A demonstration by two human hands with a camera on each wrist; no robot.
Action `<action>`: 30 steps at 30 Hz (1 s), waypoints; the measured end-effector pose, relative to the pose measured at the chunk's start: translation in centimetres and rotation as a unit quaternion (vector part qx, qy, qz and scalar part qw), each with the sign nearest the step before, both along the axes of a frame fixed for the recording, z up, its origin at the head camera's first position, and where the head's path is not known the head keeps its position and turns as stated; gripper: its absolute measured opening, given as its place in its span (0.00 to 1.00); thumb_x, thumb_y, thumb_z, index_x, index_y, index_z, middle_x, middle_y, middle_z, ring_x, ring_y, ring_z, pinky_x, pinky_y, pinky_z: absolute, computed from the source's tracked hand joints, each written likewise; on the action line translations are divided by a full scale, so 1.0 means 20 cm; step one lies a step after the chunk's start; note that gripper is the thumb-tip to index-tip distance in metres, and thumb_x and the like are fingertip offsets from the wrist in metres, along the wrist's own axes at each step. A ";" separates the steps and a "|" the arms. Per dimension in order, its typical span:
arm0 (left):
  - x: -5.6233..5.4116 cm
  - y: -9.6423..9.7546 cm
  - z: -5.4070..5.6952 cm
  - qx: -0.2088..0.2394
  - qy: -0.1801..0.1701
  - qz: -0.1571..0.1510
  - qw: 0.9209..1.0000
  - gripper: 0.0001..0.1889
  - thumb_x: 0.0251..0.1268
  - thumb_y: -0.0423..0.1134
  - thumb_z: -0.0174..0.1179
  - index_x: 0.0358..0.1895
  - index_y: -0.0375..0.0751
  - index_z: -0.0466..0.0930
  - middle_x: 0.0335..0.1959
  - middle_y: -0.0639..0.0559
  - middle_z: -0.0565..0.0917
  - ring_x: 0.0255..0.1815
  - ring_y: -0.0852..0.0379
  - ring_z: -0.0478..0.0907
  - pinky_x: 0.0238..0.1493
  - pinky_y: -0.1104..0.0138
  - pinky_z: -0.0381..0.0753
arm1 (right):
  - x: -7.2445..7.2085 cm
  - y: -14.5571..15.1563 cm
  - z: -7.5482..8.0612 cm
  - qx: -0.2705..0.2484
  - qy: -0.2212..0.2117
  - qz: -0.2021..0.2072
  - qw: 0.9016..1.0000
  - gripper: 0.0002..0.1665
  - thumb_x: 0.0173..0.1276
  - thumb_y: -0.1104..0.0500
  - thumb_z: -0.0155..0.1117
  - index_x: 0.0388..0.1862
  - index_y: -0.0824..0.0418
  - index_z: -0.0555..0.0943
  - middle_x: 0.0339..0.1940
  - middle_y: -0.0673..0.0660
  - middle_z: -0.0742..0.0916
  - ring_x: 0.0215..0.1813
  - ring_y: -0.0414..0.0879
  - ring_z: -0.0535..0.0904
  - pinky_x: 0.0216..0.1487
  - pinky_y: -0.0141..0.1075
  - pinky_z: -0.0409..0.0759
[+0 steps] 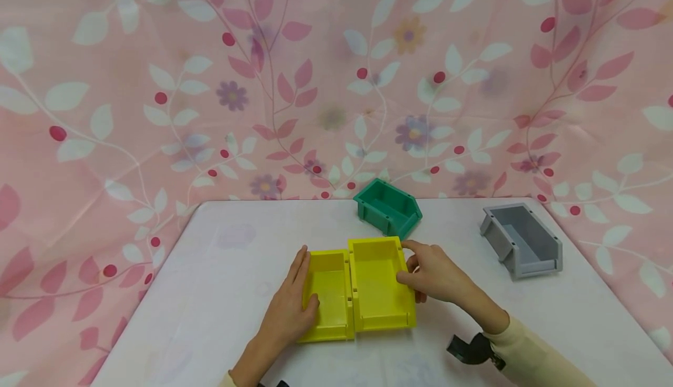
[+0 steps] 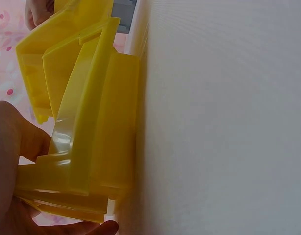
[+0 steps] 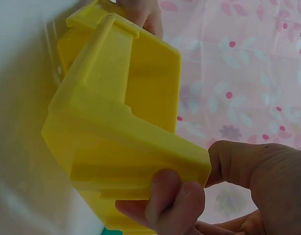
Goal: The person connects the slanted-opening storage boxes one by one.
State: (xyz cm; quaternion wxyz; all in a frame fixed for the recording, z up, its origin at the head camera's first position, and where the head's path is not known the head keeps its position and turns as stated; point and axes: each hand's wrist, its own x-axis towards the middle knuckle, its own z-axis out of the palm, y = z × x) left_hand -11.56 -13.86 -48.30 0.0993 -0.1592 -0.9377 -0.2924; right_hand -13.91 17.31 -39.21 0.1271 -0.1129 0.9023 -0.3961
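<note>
Head view: From high over the bench (image 1: 184,293), the widest, most distant camera faces forward and down, floral cloth (image 1: 326,54) across the upper frame.
Left wrist view: Close and low beside the left yellow bin (image 1: 331,293), looking across a sideways scene, bench at right, cloth at left.
Right wrist view: Tight on the right yellow bin (image 1: 375,282), turned sideways the other way, bench at left, cloth at right.
All three views: Both yellow bins, left hand (image 1: 286,311), right hand (image 1: 439,273).
Head and left wrist: Gray bin (image 1: 526,238), right of one frame, top of the other.
Head and right wrist: Green bin (image 1: 389,206), near mid-frame, then bottom edge.
</note>
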 end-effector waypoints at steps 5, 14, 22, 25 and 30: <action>0.00 0.00 0.00 0.003 0.002 -0.003 1.000 0.45 0.66 0.35 0.63 0.84 0.35 0.50 0.86 0.55 0.43 0.81 0.49 0.56 0.73 0.51 0.66 | 0.00 0.00 -0.01 0.005 -0.004 -0.001 1.000 0.44 0.65 0.63 0.71 0.78 0.70 0.64 0.28 0.54 0.85 0.16 0.49 0.80 0.25 0.39 0.86; 0.00 0.00 -0.01 0.004 0.005 0.000 1.000 0.45 0.66 0.35 0.62 0.84 0.35 0.50 0.86 0.55 0.43 0.81 0.49 0.56 0.73 0.51 0.67 | 0.00 -0.01 -0.02 0.011 -0.006 -0.008 1.000 0.44 0.65 0.63 0.72 0.77 0.69 0.65 0.28 0.54 0.85 0.16 0.49 0.80 0.25 0.39 0.85; 0.00 0.00 -0.01 0.000 0.000 0.004 1.000 0.45 0.66 0.36 0.63 0.84 0.36 0.50 0.86 0.56 0.43 0.81 0.49 0.57 0.72 0.51 0.67 | -0.01 -0.02 -0.02 0.060 0.038 -0.022 0.997 0.40 0.66 0.59 0.72 0.74 0.69 0.69 0.37 0.57 0.88 0.24 0.49 0.80 0.27 0.39 0.86; 0.00 0.01 -0.01 -0.002 -0.004 0.006 1.000 0.45 0.66 0.36 0.62 0.84 0.37 0.49 0.86 0.56 0.43 0.81 0.49 0.57 0.73 0.51 0.67 | -0.02 -0.05 -0.02 0.119 0.108 -0.041 0.986 0.40 0.68 0.53 0.72 0.74 0.68 0.71 0.55 0.65 0.86 0.43 0.55 0.84 0.42 0.48 0.89; 0.00 0.00 -0.01 -0.003 -0.007 0.006 1.000 0.45 0.67 0.36 0.63 0.84 0.36 0.50 0.86 0.57 0.42 0.81 0.49 0.57 0.73 0.51 0.66 | -0.02 -0.16 -0.03 0.134 0.183 -0.026 0.974 0.44 0.72 0.43 0.69 0.78 0.65 0.68 0.77 0.66 0.71 0.75 0.64 0.66 0.66 0.65 0.71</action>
